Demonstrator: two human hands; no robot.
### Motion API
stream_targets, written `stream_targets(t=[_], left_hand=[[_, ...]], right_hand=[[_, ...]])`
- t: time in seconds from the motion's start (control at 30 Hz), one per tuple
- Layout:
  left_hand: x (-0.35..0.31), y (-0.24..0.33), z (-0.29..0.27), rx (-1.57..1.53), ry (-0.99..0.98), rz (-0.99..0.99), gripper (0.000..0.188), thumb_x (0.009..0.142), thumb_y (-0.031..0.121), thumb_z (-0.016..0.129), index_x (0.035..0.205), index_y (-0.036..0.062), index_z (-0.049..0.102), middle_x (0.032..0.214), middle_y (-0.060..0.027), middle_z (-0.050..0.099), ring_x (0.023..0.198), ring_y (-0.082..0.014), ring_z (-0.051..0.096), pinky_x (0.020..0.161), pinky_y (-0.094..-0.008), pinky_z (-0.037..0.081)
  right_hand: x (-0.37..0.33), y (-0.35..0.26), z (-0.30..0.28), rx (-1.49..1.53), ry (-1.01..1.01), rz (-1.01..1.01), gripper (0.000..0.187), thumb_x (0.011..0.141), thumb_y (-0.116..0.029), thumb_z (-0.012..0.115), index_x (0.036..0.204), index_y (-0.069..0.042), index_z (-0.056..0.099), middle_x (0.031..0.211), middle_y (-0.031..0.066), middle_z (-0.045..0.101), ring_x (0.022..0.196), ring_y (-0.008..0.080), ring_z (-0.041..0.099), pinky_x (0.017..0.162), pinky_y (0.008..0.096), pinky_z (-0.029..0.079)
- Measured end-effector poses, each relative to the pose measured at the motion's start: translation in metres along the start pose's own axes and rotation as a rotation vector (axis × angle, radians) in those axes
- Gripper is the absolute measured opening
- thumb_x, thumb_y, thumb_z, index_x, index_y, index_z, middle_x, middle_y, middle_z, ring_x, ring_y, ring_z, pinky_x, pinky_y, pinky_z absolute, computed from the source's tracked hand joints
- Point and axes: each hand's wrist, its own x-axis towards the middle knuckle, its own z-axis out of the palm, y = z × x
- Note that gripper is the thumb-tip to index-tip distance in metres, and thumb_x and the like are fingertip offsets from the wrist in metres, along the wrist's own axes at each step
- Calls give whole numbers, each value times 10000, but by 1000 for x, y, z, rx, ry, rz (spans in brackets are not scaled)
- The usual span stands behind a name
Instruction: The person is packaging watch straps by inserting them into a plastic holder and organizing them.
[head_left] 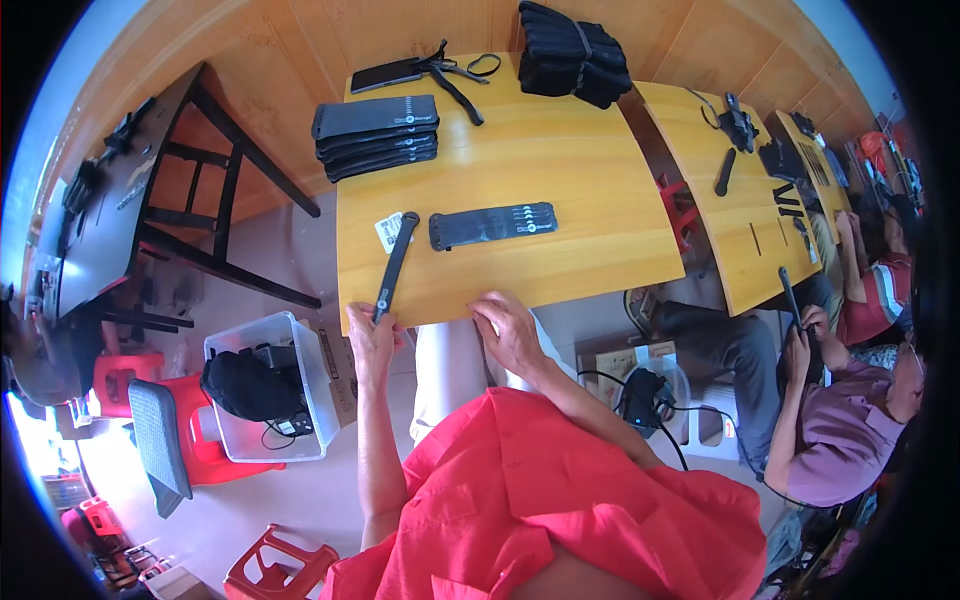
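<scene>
My left hand [373, 338], at the table's near-left edge, pinches the lower end of a black strap [396, 268] with rounded ends. The strap slants away over the wood, its far end partly over a white printed label card [388, 231]. My right hand [508, 328] rests at the near edge, fingers loosely bent, with nothing visible in it. Beyond it lies a small flat stack of black straps [490, 228] with white print. Farther back, at the left, stands a taller pile of wider black bands [375, 130].
The yellow wooden table [590, 190] also bears a tied black bundle [572, 55], a phone [385, 76] and black-handled pliers [455, 90]. Left of me stand a clear plastic bin [325, 400] and a red stool [275, 565]. A co-worker [840, 430] sits at the right.
</scene>
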Motion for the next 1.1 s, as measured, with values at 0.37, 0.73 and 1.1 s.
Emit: stream_targets(t=[0.37, 0.73, 1.1], left_hand=[[-55, -11, 7, -880, -297, -196, 243, 933, 204, 388, 1033, 16, 503, 628, 17, 387, 552, -76, 387, 503, -208, 329], [-73, 8, 31, -1264, -602, -298, 351, 951, 276, 389, 1183, 27, 477, 940, -32, 592, 893, -117, 540, 803, -312, 429], [-76, 18, 29, -1187, -555, -210, 219, 905, 150, 517, 1050, -9, 558, 890, -81, 638, 793, -138, 633, 702, -264, 544]], right_hand=[[3, -46, -3, 181, -50, -13, 155, 744, 28, 615, 894, -9, 615, 846, 104, 573, 771, 257, 585, 651, 330, 477], [8, -69, -33, 231, -33, -9, 239, 710, 45, 649, 938, -26, 635, 886, 93, 567, 774, 205, 601, 642, 297, 494], [17, -74, -51, 249, -74, -92, 170, 711, 41, 651, 876, 1, 645, 790, 97, 579, 693, 209, 587, 569, 287, 463]])
